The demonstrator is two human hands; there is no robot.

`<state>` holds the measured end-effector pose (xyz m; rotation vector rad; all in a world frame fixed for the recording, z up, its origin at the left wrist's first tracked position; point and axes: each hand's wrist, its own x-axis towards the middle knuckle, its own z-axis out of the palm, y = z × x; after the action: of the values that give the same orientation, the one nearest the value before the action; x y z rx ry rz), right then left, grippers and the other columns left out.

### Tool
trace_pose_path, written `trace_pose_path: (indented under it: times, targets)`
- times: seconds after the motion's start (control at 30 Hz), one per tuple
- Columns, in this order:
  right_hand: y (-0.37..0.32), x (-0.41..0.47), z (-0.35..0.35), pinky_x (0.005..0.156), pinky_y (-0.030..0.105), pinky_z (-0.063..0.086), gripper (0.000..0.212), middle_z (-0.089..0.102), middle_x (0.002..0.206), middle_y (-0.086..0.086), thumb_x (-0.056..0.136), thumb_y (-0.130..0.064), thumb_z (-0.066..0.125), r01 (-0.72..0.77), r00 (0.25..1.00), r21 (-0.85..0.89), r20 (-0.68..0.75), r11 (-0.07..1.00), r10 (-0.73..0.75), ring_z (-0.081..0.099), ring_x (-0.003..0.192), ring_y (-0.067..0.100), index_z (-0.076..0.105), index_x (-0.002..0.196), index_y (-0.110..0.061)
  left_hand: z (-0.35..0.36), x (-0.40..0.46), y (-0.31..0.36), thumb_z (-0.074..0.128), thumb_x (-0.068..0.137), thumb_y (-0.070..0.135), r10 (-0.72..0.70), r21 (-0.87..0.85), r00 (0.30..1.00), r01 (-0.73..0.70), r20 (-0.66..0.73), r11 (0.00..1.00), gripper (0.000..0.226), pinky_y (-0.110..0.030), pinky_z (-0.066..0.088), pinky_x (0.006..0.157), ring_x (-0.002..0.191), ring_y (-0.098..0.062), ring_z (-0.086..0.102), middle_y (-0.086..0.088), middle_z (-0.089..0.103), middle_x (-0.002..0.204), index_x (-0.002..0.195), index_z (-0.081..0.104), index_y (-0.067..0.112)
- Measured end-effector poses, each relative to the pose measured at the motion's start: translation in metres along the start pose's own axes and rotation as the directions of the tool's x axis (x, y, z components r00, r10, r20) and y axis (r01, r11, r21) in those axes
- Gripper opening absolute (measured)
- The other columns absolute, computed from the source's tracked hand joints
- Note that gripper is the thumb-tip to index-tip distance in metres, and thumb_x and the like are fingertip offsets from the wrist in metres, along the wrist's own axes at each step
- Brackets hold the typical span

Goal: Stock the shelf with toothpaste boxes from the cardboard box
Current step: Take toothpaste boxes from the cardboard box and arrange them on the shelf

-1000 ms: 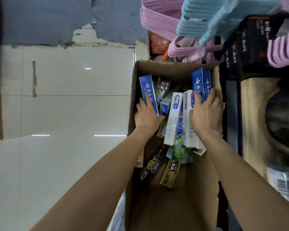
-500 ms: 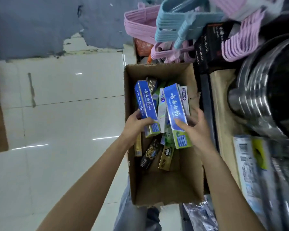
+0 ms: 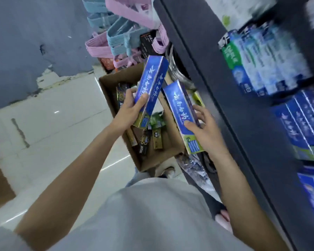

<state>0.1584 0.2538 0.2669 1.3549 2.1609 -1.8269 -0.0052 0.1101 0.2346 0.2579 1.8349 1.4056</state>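
Two blue toothpaste boxes are in hand, both lifted clear above the cardboard box (image 3: 116, 84). Left hand (image 3: 129, 109) grips the left toothpaste box (image 3: 150, 87) near its lower end, thumb across the front face, fingers curled behind; box tilts toward 1 o'clock. Right hand (image 3: 205, 131) holds the right toothpaste box (image 3: 179, 109) at its lower half, thumb pressed on the front, fingers wrapped round the far edge; top leans toward 11 o'clock. The two boxes sit close but apart. More mixed cartons, dark, gold and green, are left in the cardboard box on the floor at about 12 o'clock from the body. Step looks like transfer: pick done, placement not yet started. The shelf (image 3: 225, 105) runs along 2 to 4 o'clock, dark edge, with matching blue boxes on the shelf (image 3: 301, 124) already stacked, blurred. Next move likely needs a swing right, turning each box to match that stack, and clearing the shelf lip. Coloured hangers (image 3: 116, 37) hang at 12 o'clock beyond the box.
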Motion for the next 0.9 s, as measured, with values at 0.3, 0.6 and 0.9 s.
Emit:
trace_pose_path:
  times: [0.3, 0.6, 0.9]
  targets:
    - [0.046, -0.110, -0.124, 0.088, 0.030, 0.042, 0.048, 0.064, 0.109, -0.003, 0.070, -0.013, 0.077, 0.019, 0.866, -0.458, -0.437, 0.889, -0.244, 0.059, 0.101, 0.017, 0.061, 0.115, -0.020, 0.075, -0.031, 0.029, 0.066, 0.077, 0.059, 0.148, 0.317, 0.934, -0.255, 0.325, 0.914, 0.045, -0.019, 0.047, 0.073, 0.081, 0.006, 0.060, 0.011, 0.065, 0.099, 0.109, 0.055, 0.029]
    - [0.098, -0.056, -0.191, 0.093, 0.041, 0.042, 0.051, 0.055, 0.120, 0.010, 0.083, -0.012, 0.069, -0.071, 0.774, -0.633, -0.523, 0.771, -0.357, 0.048, 0.113, 0.030, 0.049, 0.129, -0.020, 0.146, -0.051, 0.053, 0.064, 0.085, 0.044, 0.145, 0.414, 0.900, -0.326, 0.412, 0.850, 0.046, -0.036, 0.053, 0.073, 0.089, -0.019, 0.066, 0.003, 0.063, 0.109, 0.123, 0.051, 0.021]
    - [0.110, -0.075, -0.208, 0.102, 0.046, 0.034, 0.037, 0.042, 0.140, 0.013, 0.086, -0.011, 0.060, -0.095, 0.670, -0.633, -0.612, 0.768, -0.421, 0.035, 0.127, 0.035, 0.059, 0.123, -0.016, 0.180, -0.030, 0.086, 0.063, 0.083, 0.050, 0.277, 0.615, 0.619, -0.781, 0.735, 0.112, 0.054, -0.035, 0.046, 0.084, 0.105, -0.020, 0.059, 0.005, 0.057, 0.121, 0.131, 0.048, 0.029]
